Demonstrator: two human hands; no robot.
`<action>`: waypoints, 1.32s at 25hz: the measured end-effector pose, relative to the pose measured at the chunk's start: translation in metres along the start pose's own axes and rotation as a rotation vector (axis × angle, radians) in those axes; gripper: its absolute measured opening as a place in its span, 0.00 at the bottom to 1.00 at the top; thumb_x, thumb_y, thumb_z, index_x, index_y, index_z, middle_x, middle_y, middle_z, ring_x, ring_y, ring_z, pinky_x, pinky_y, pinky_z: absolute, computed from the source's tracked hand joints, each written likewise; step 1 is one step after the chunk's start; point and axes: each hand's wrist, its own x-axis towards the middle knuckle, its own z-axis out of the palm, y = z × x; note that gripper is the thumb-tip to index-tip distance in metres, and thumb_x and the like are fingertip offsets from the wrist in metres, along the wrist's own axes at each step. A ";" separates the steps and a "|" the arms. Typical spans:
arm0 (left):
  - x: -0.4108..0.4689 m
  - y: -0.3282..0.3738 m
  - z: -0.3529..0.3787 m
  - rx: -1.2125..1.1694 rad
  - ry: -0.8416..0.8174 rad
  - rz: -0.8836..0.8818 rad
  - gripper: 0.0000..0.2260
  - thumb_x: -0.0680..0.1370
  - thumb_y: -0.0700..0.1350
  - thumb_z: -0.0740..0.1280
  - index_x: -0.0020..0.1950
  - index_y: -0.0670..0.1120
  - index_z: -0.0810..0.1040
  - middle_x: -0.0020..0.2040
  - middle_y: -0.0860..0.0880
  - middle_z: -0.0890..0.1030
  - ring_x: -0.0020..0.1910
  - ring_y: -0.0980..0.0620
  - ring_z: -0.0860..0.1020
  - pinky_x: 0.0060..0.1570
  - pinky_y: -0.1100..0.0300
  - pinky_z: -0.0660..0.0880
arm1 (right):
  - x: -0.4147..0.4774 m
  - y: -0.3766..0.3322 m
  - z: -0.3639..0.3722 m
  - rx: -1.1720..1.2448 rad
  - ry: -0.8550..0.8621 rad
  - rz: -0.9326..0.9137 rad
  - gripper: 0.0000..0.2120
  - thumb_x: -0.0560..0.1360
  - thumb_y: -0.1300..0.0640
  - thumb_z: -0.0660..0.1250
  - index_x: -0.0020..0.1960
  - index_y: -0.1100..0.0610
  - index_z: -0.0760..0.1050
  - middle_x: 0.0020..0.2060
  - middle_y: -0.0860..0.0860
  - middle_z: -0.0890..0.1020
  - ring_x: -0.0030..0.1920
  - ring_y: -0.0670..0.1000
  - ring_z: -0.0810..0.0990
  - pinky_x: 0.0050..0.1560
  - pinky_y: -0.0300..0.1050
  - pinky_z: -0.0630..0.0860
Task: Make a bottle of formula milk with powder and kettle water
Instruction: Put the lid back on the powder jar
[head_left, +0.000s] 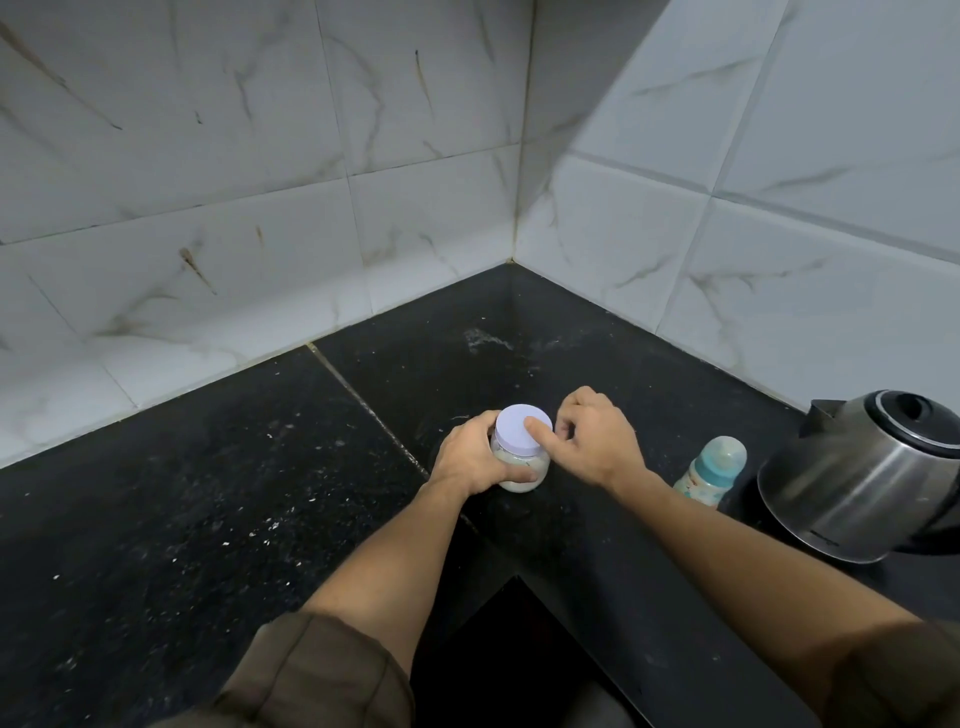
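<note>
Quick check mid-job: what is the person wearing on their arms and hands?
Both the left hand and the right hand are bare, with no gloves, rings or watch visible. The forearms are uncovered. The left sleeve and right sleeve are olive-brown fabric, bunched up near the elbows.

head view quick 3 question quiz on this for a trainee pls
1. True or false: the right hand touches the lid of the powder jar.
2. The jar's body is held by: A the left hand, B the right hand, C neither.
3. Fill in: the baby bottle stands beside the ____.
Key: 1 true; 2 A; 3 kettle.
</note>
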 end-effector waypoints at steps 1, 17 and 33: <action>0.000 0.000 0.000 0.007 -0.002 0.000 0.44 0.56 0.58 0.86 0.70 0.58 0.77 0.58 0.58 0.82 0.60 0.54 0.79 0.63 0.53 0.77 | 0.000 0.002 -0.001 0.032 0.019 -0.040 0.20 0.76 0.41 0.73 0.35 0.56 0.75 0.47 0.47 0.78 0.47 0.51 0.77 0.49 0.50 0.76; 0.006 0.003 -0.006 0.067 -0.015 0.012 0.40 0.56 0.58 0.86 0.67 0.57 0.77 0.56 0.57 0.82 0.60 0.51 0.79 0.61 0.48 0.79 | 0.026 -0.016 -0.006 -0.056 -0.181 -0.032 0.21 0.73 0.43 0.72 0.63 0.50 0.75 0.51 0.46 0.81 0.54 0.53 0.81 0.50 0.49 0.78; 0.014 0.008 -0.011 0.186 -0.046 0.022 0.31 0.53 0.63 0.85 0.50 0.60 0.75 0.51 0.54 0.76 0.52 0.55 0.75 0.51 0.56 0.75 | 0.042 -0.044 0.004 -0.538 -0.544 -0.166 0.35 0.81 0.36 0.59 0.83 0.50 0.58 0.70 0.56 0.69 0.67 0.59 0.72 0.58 0.55 0.77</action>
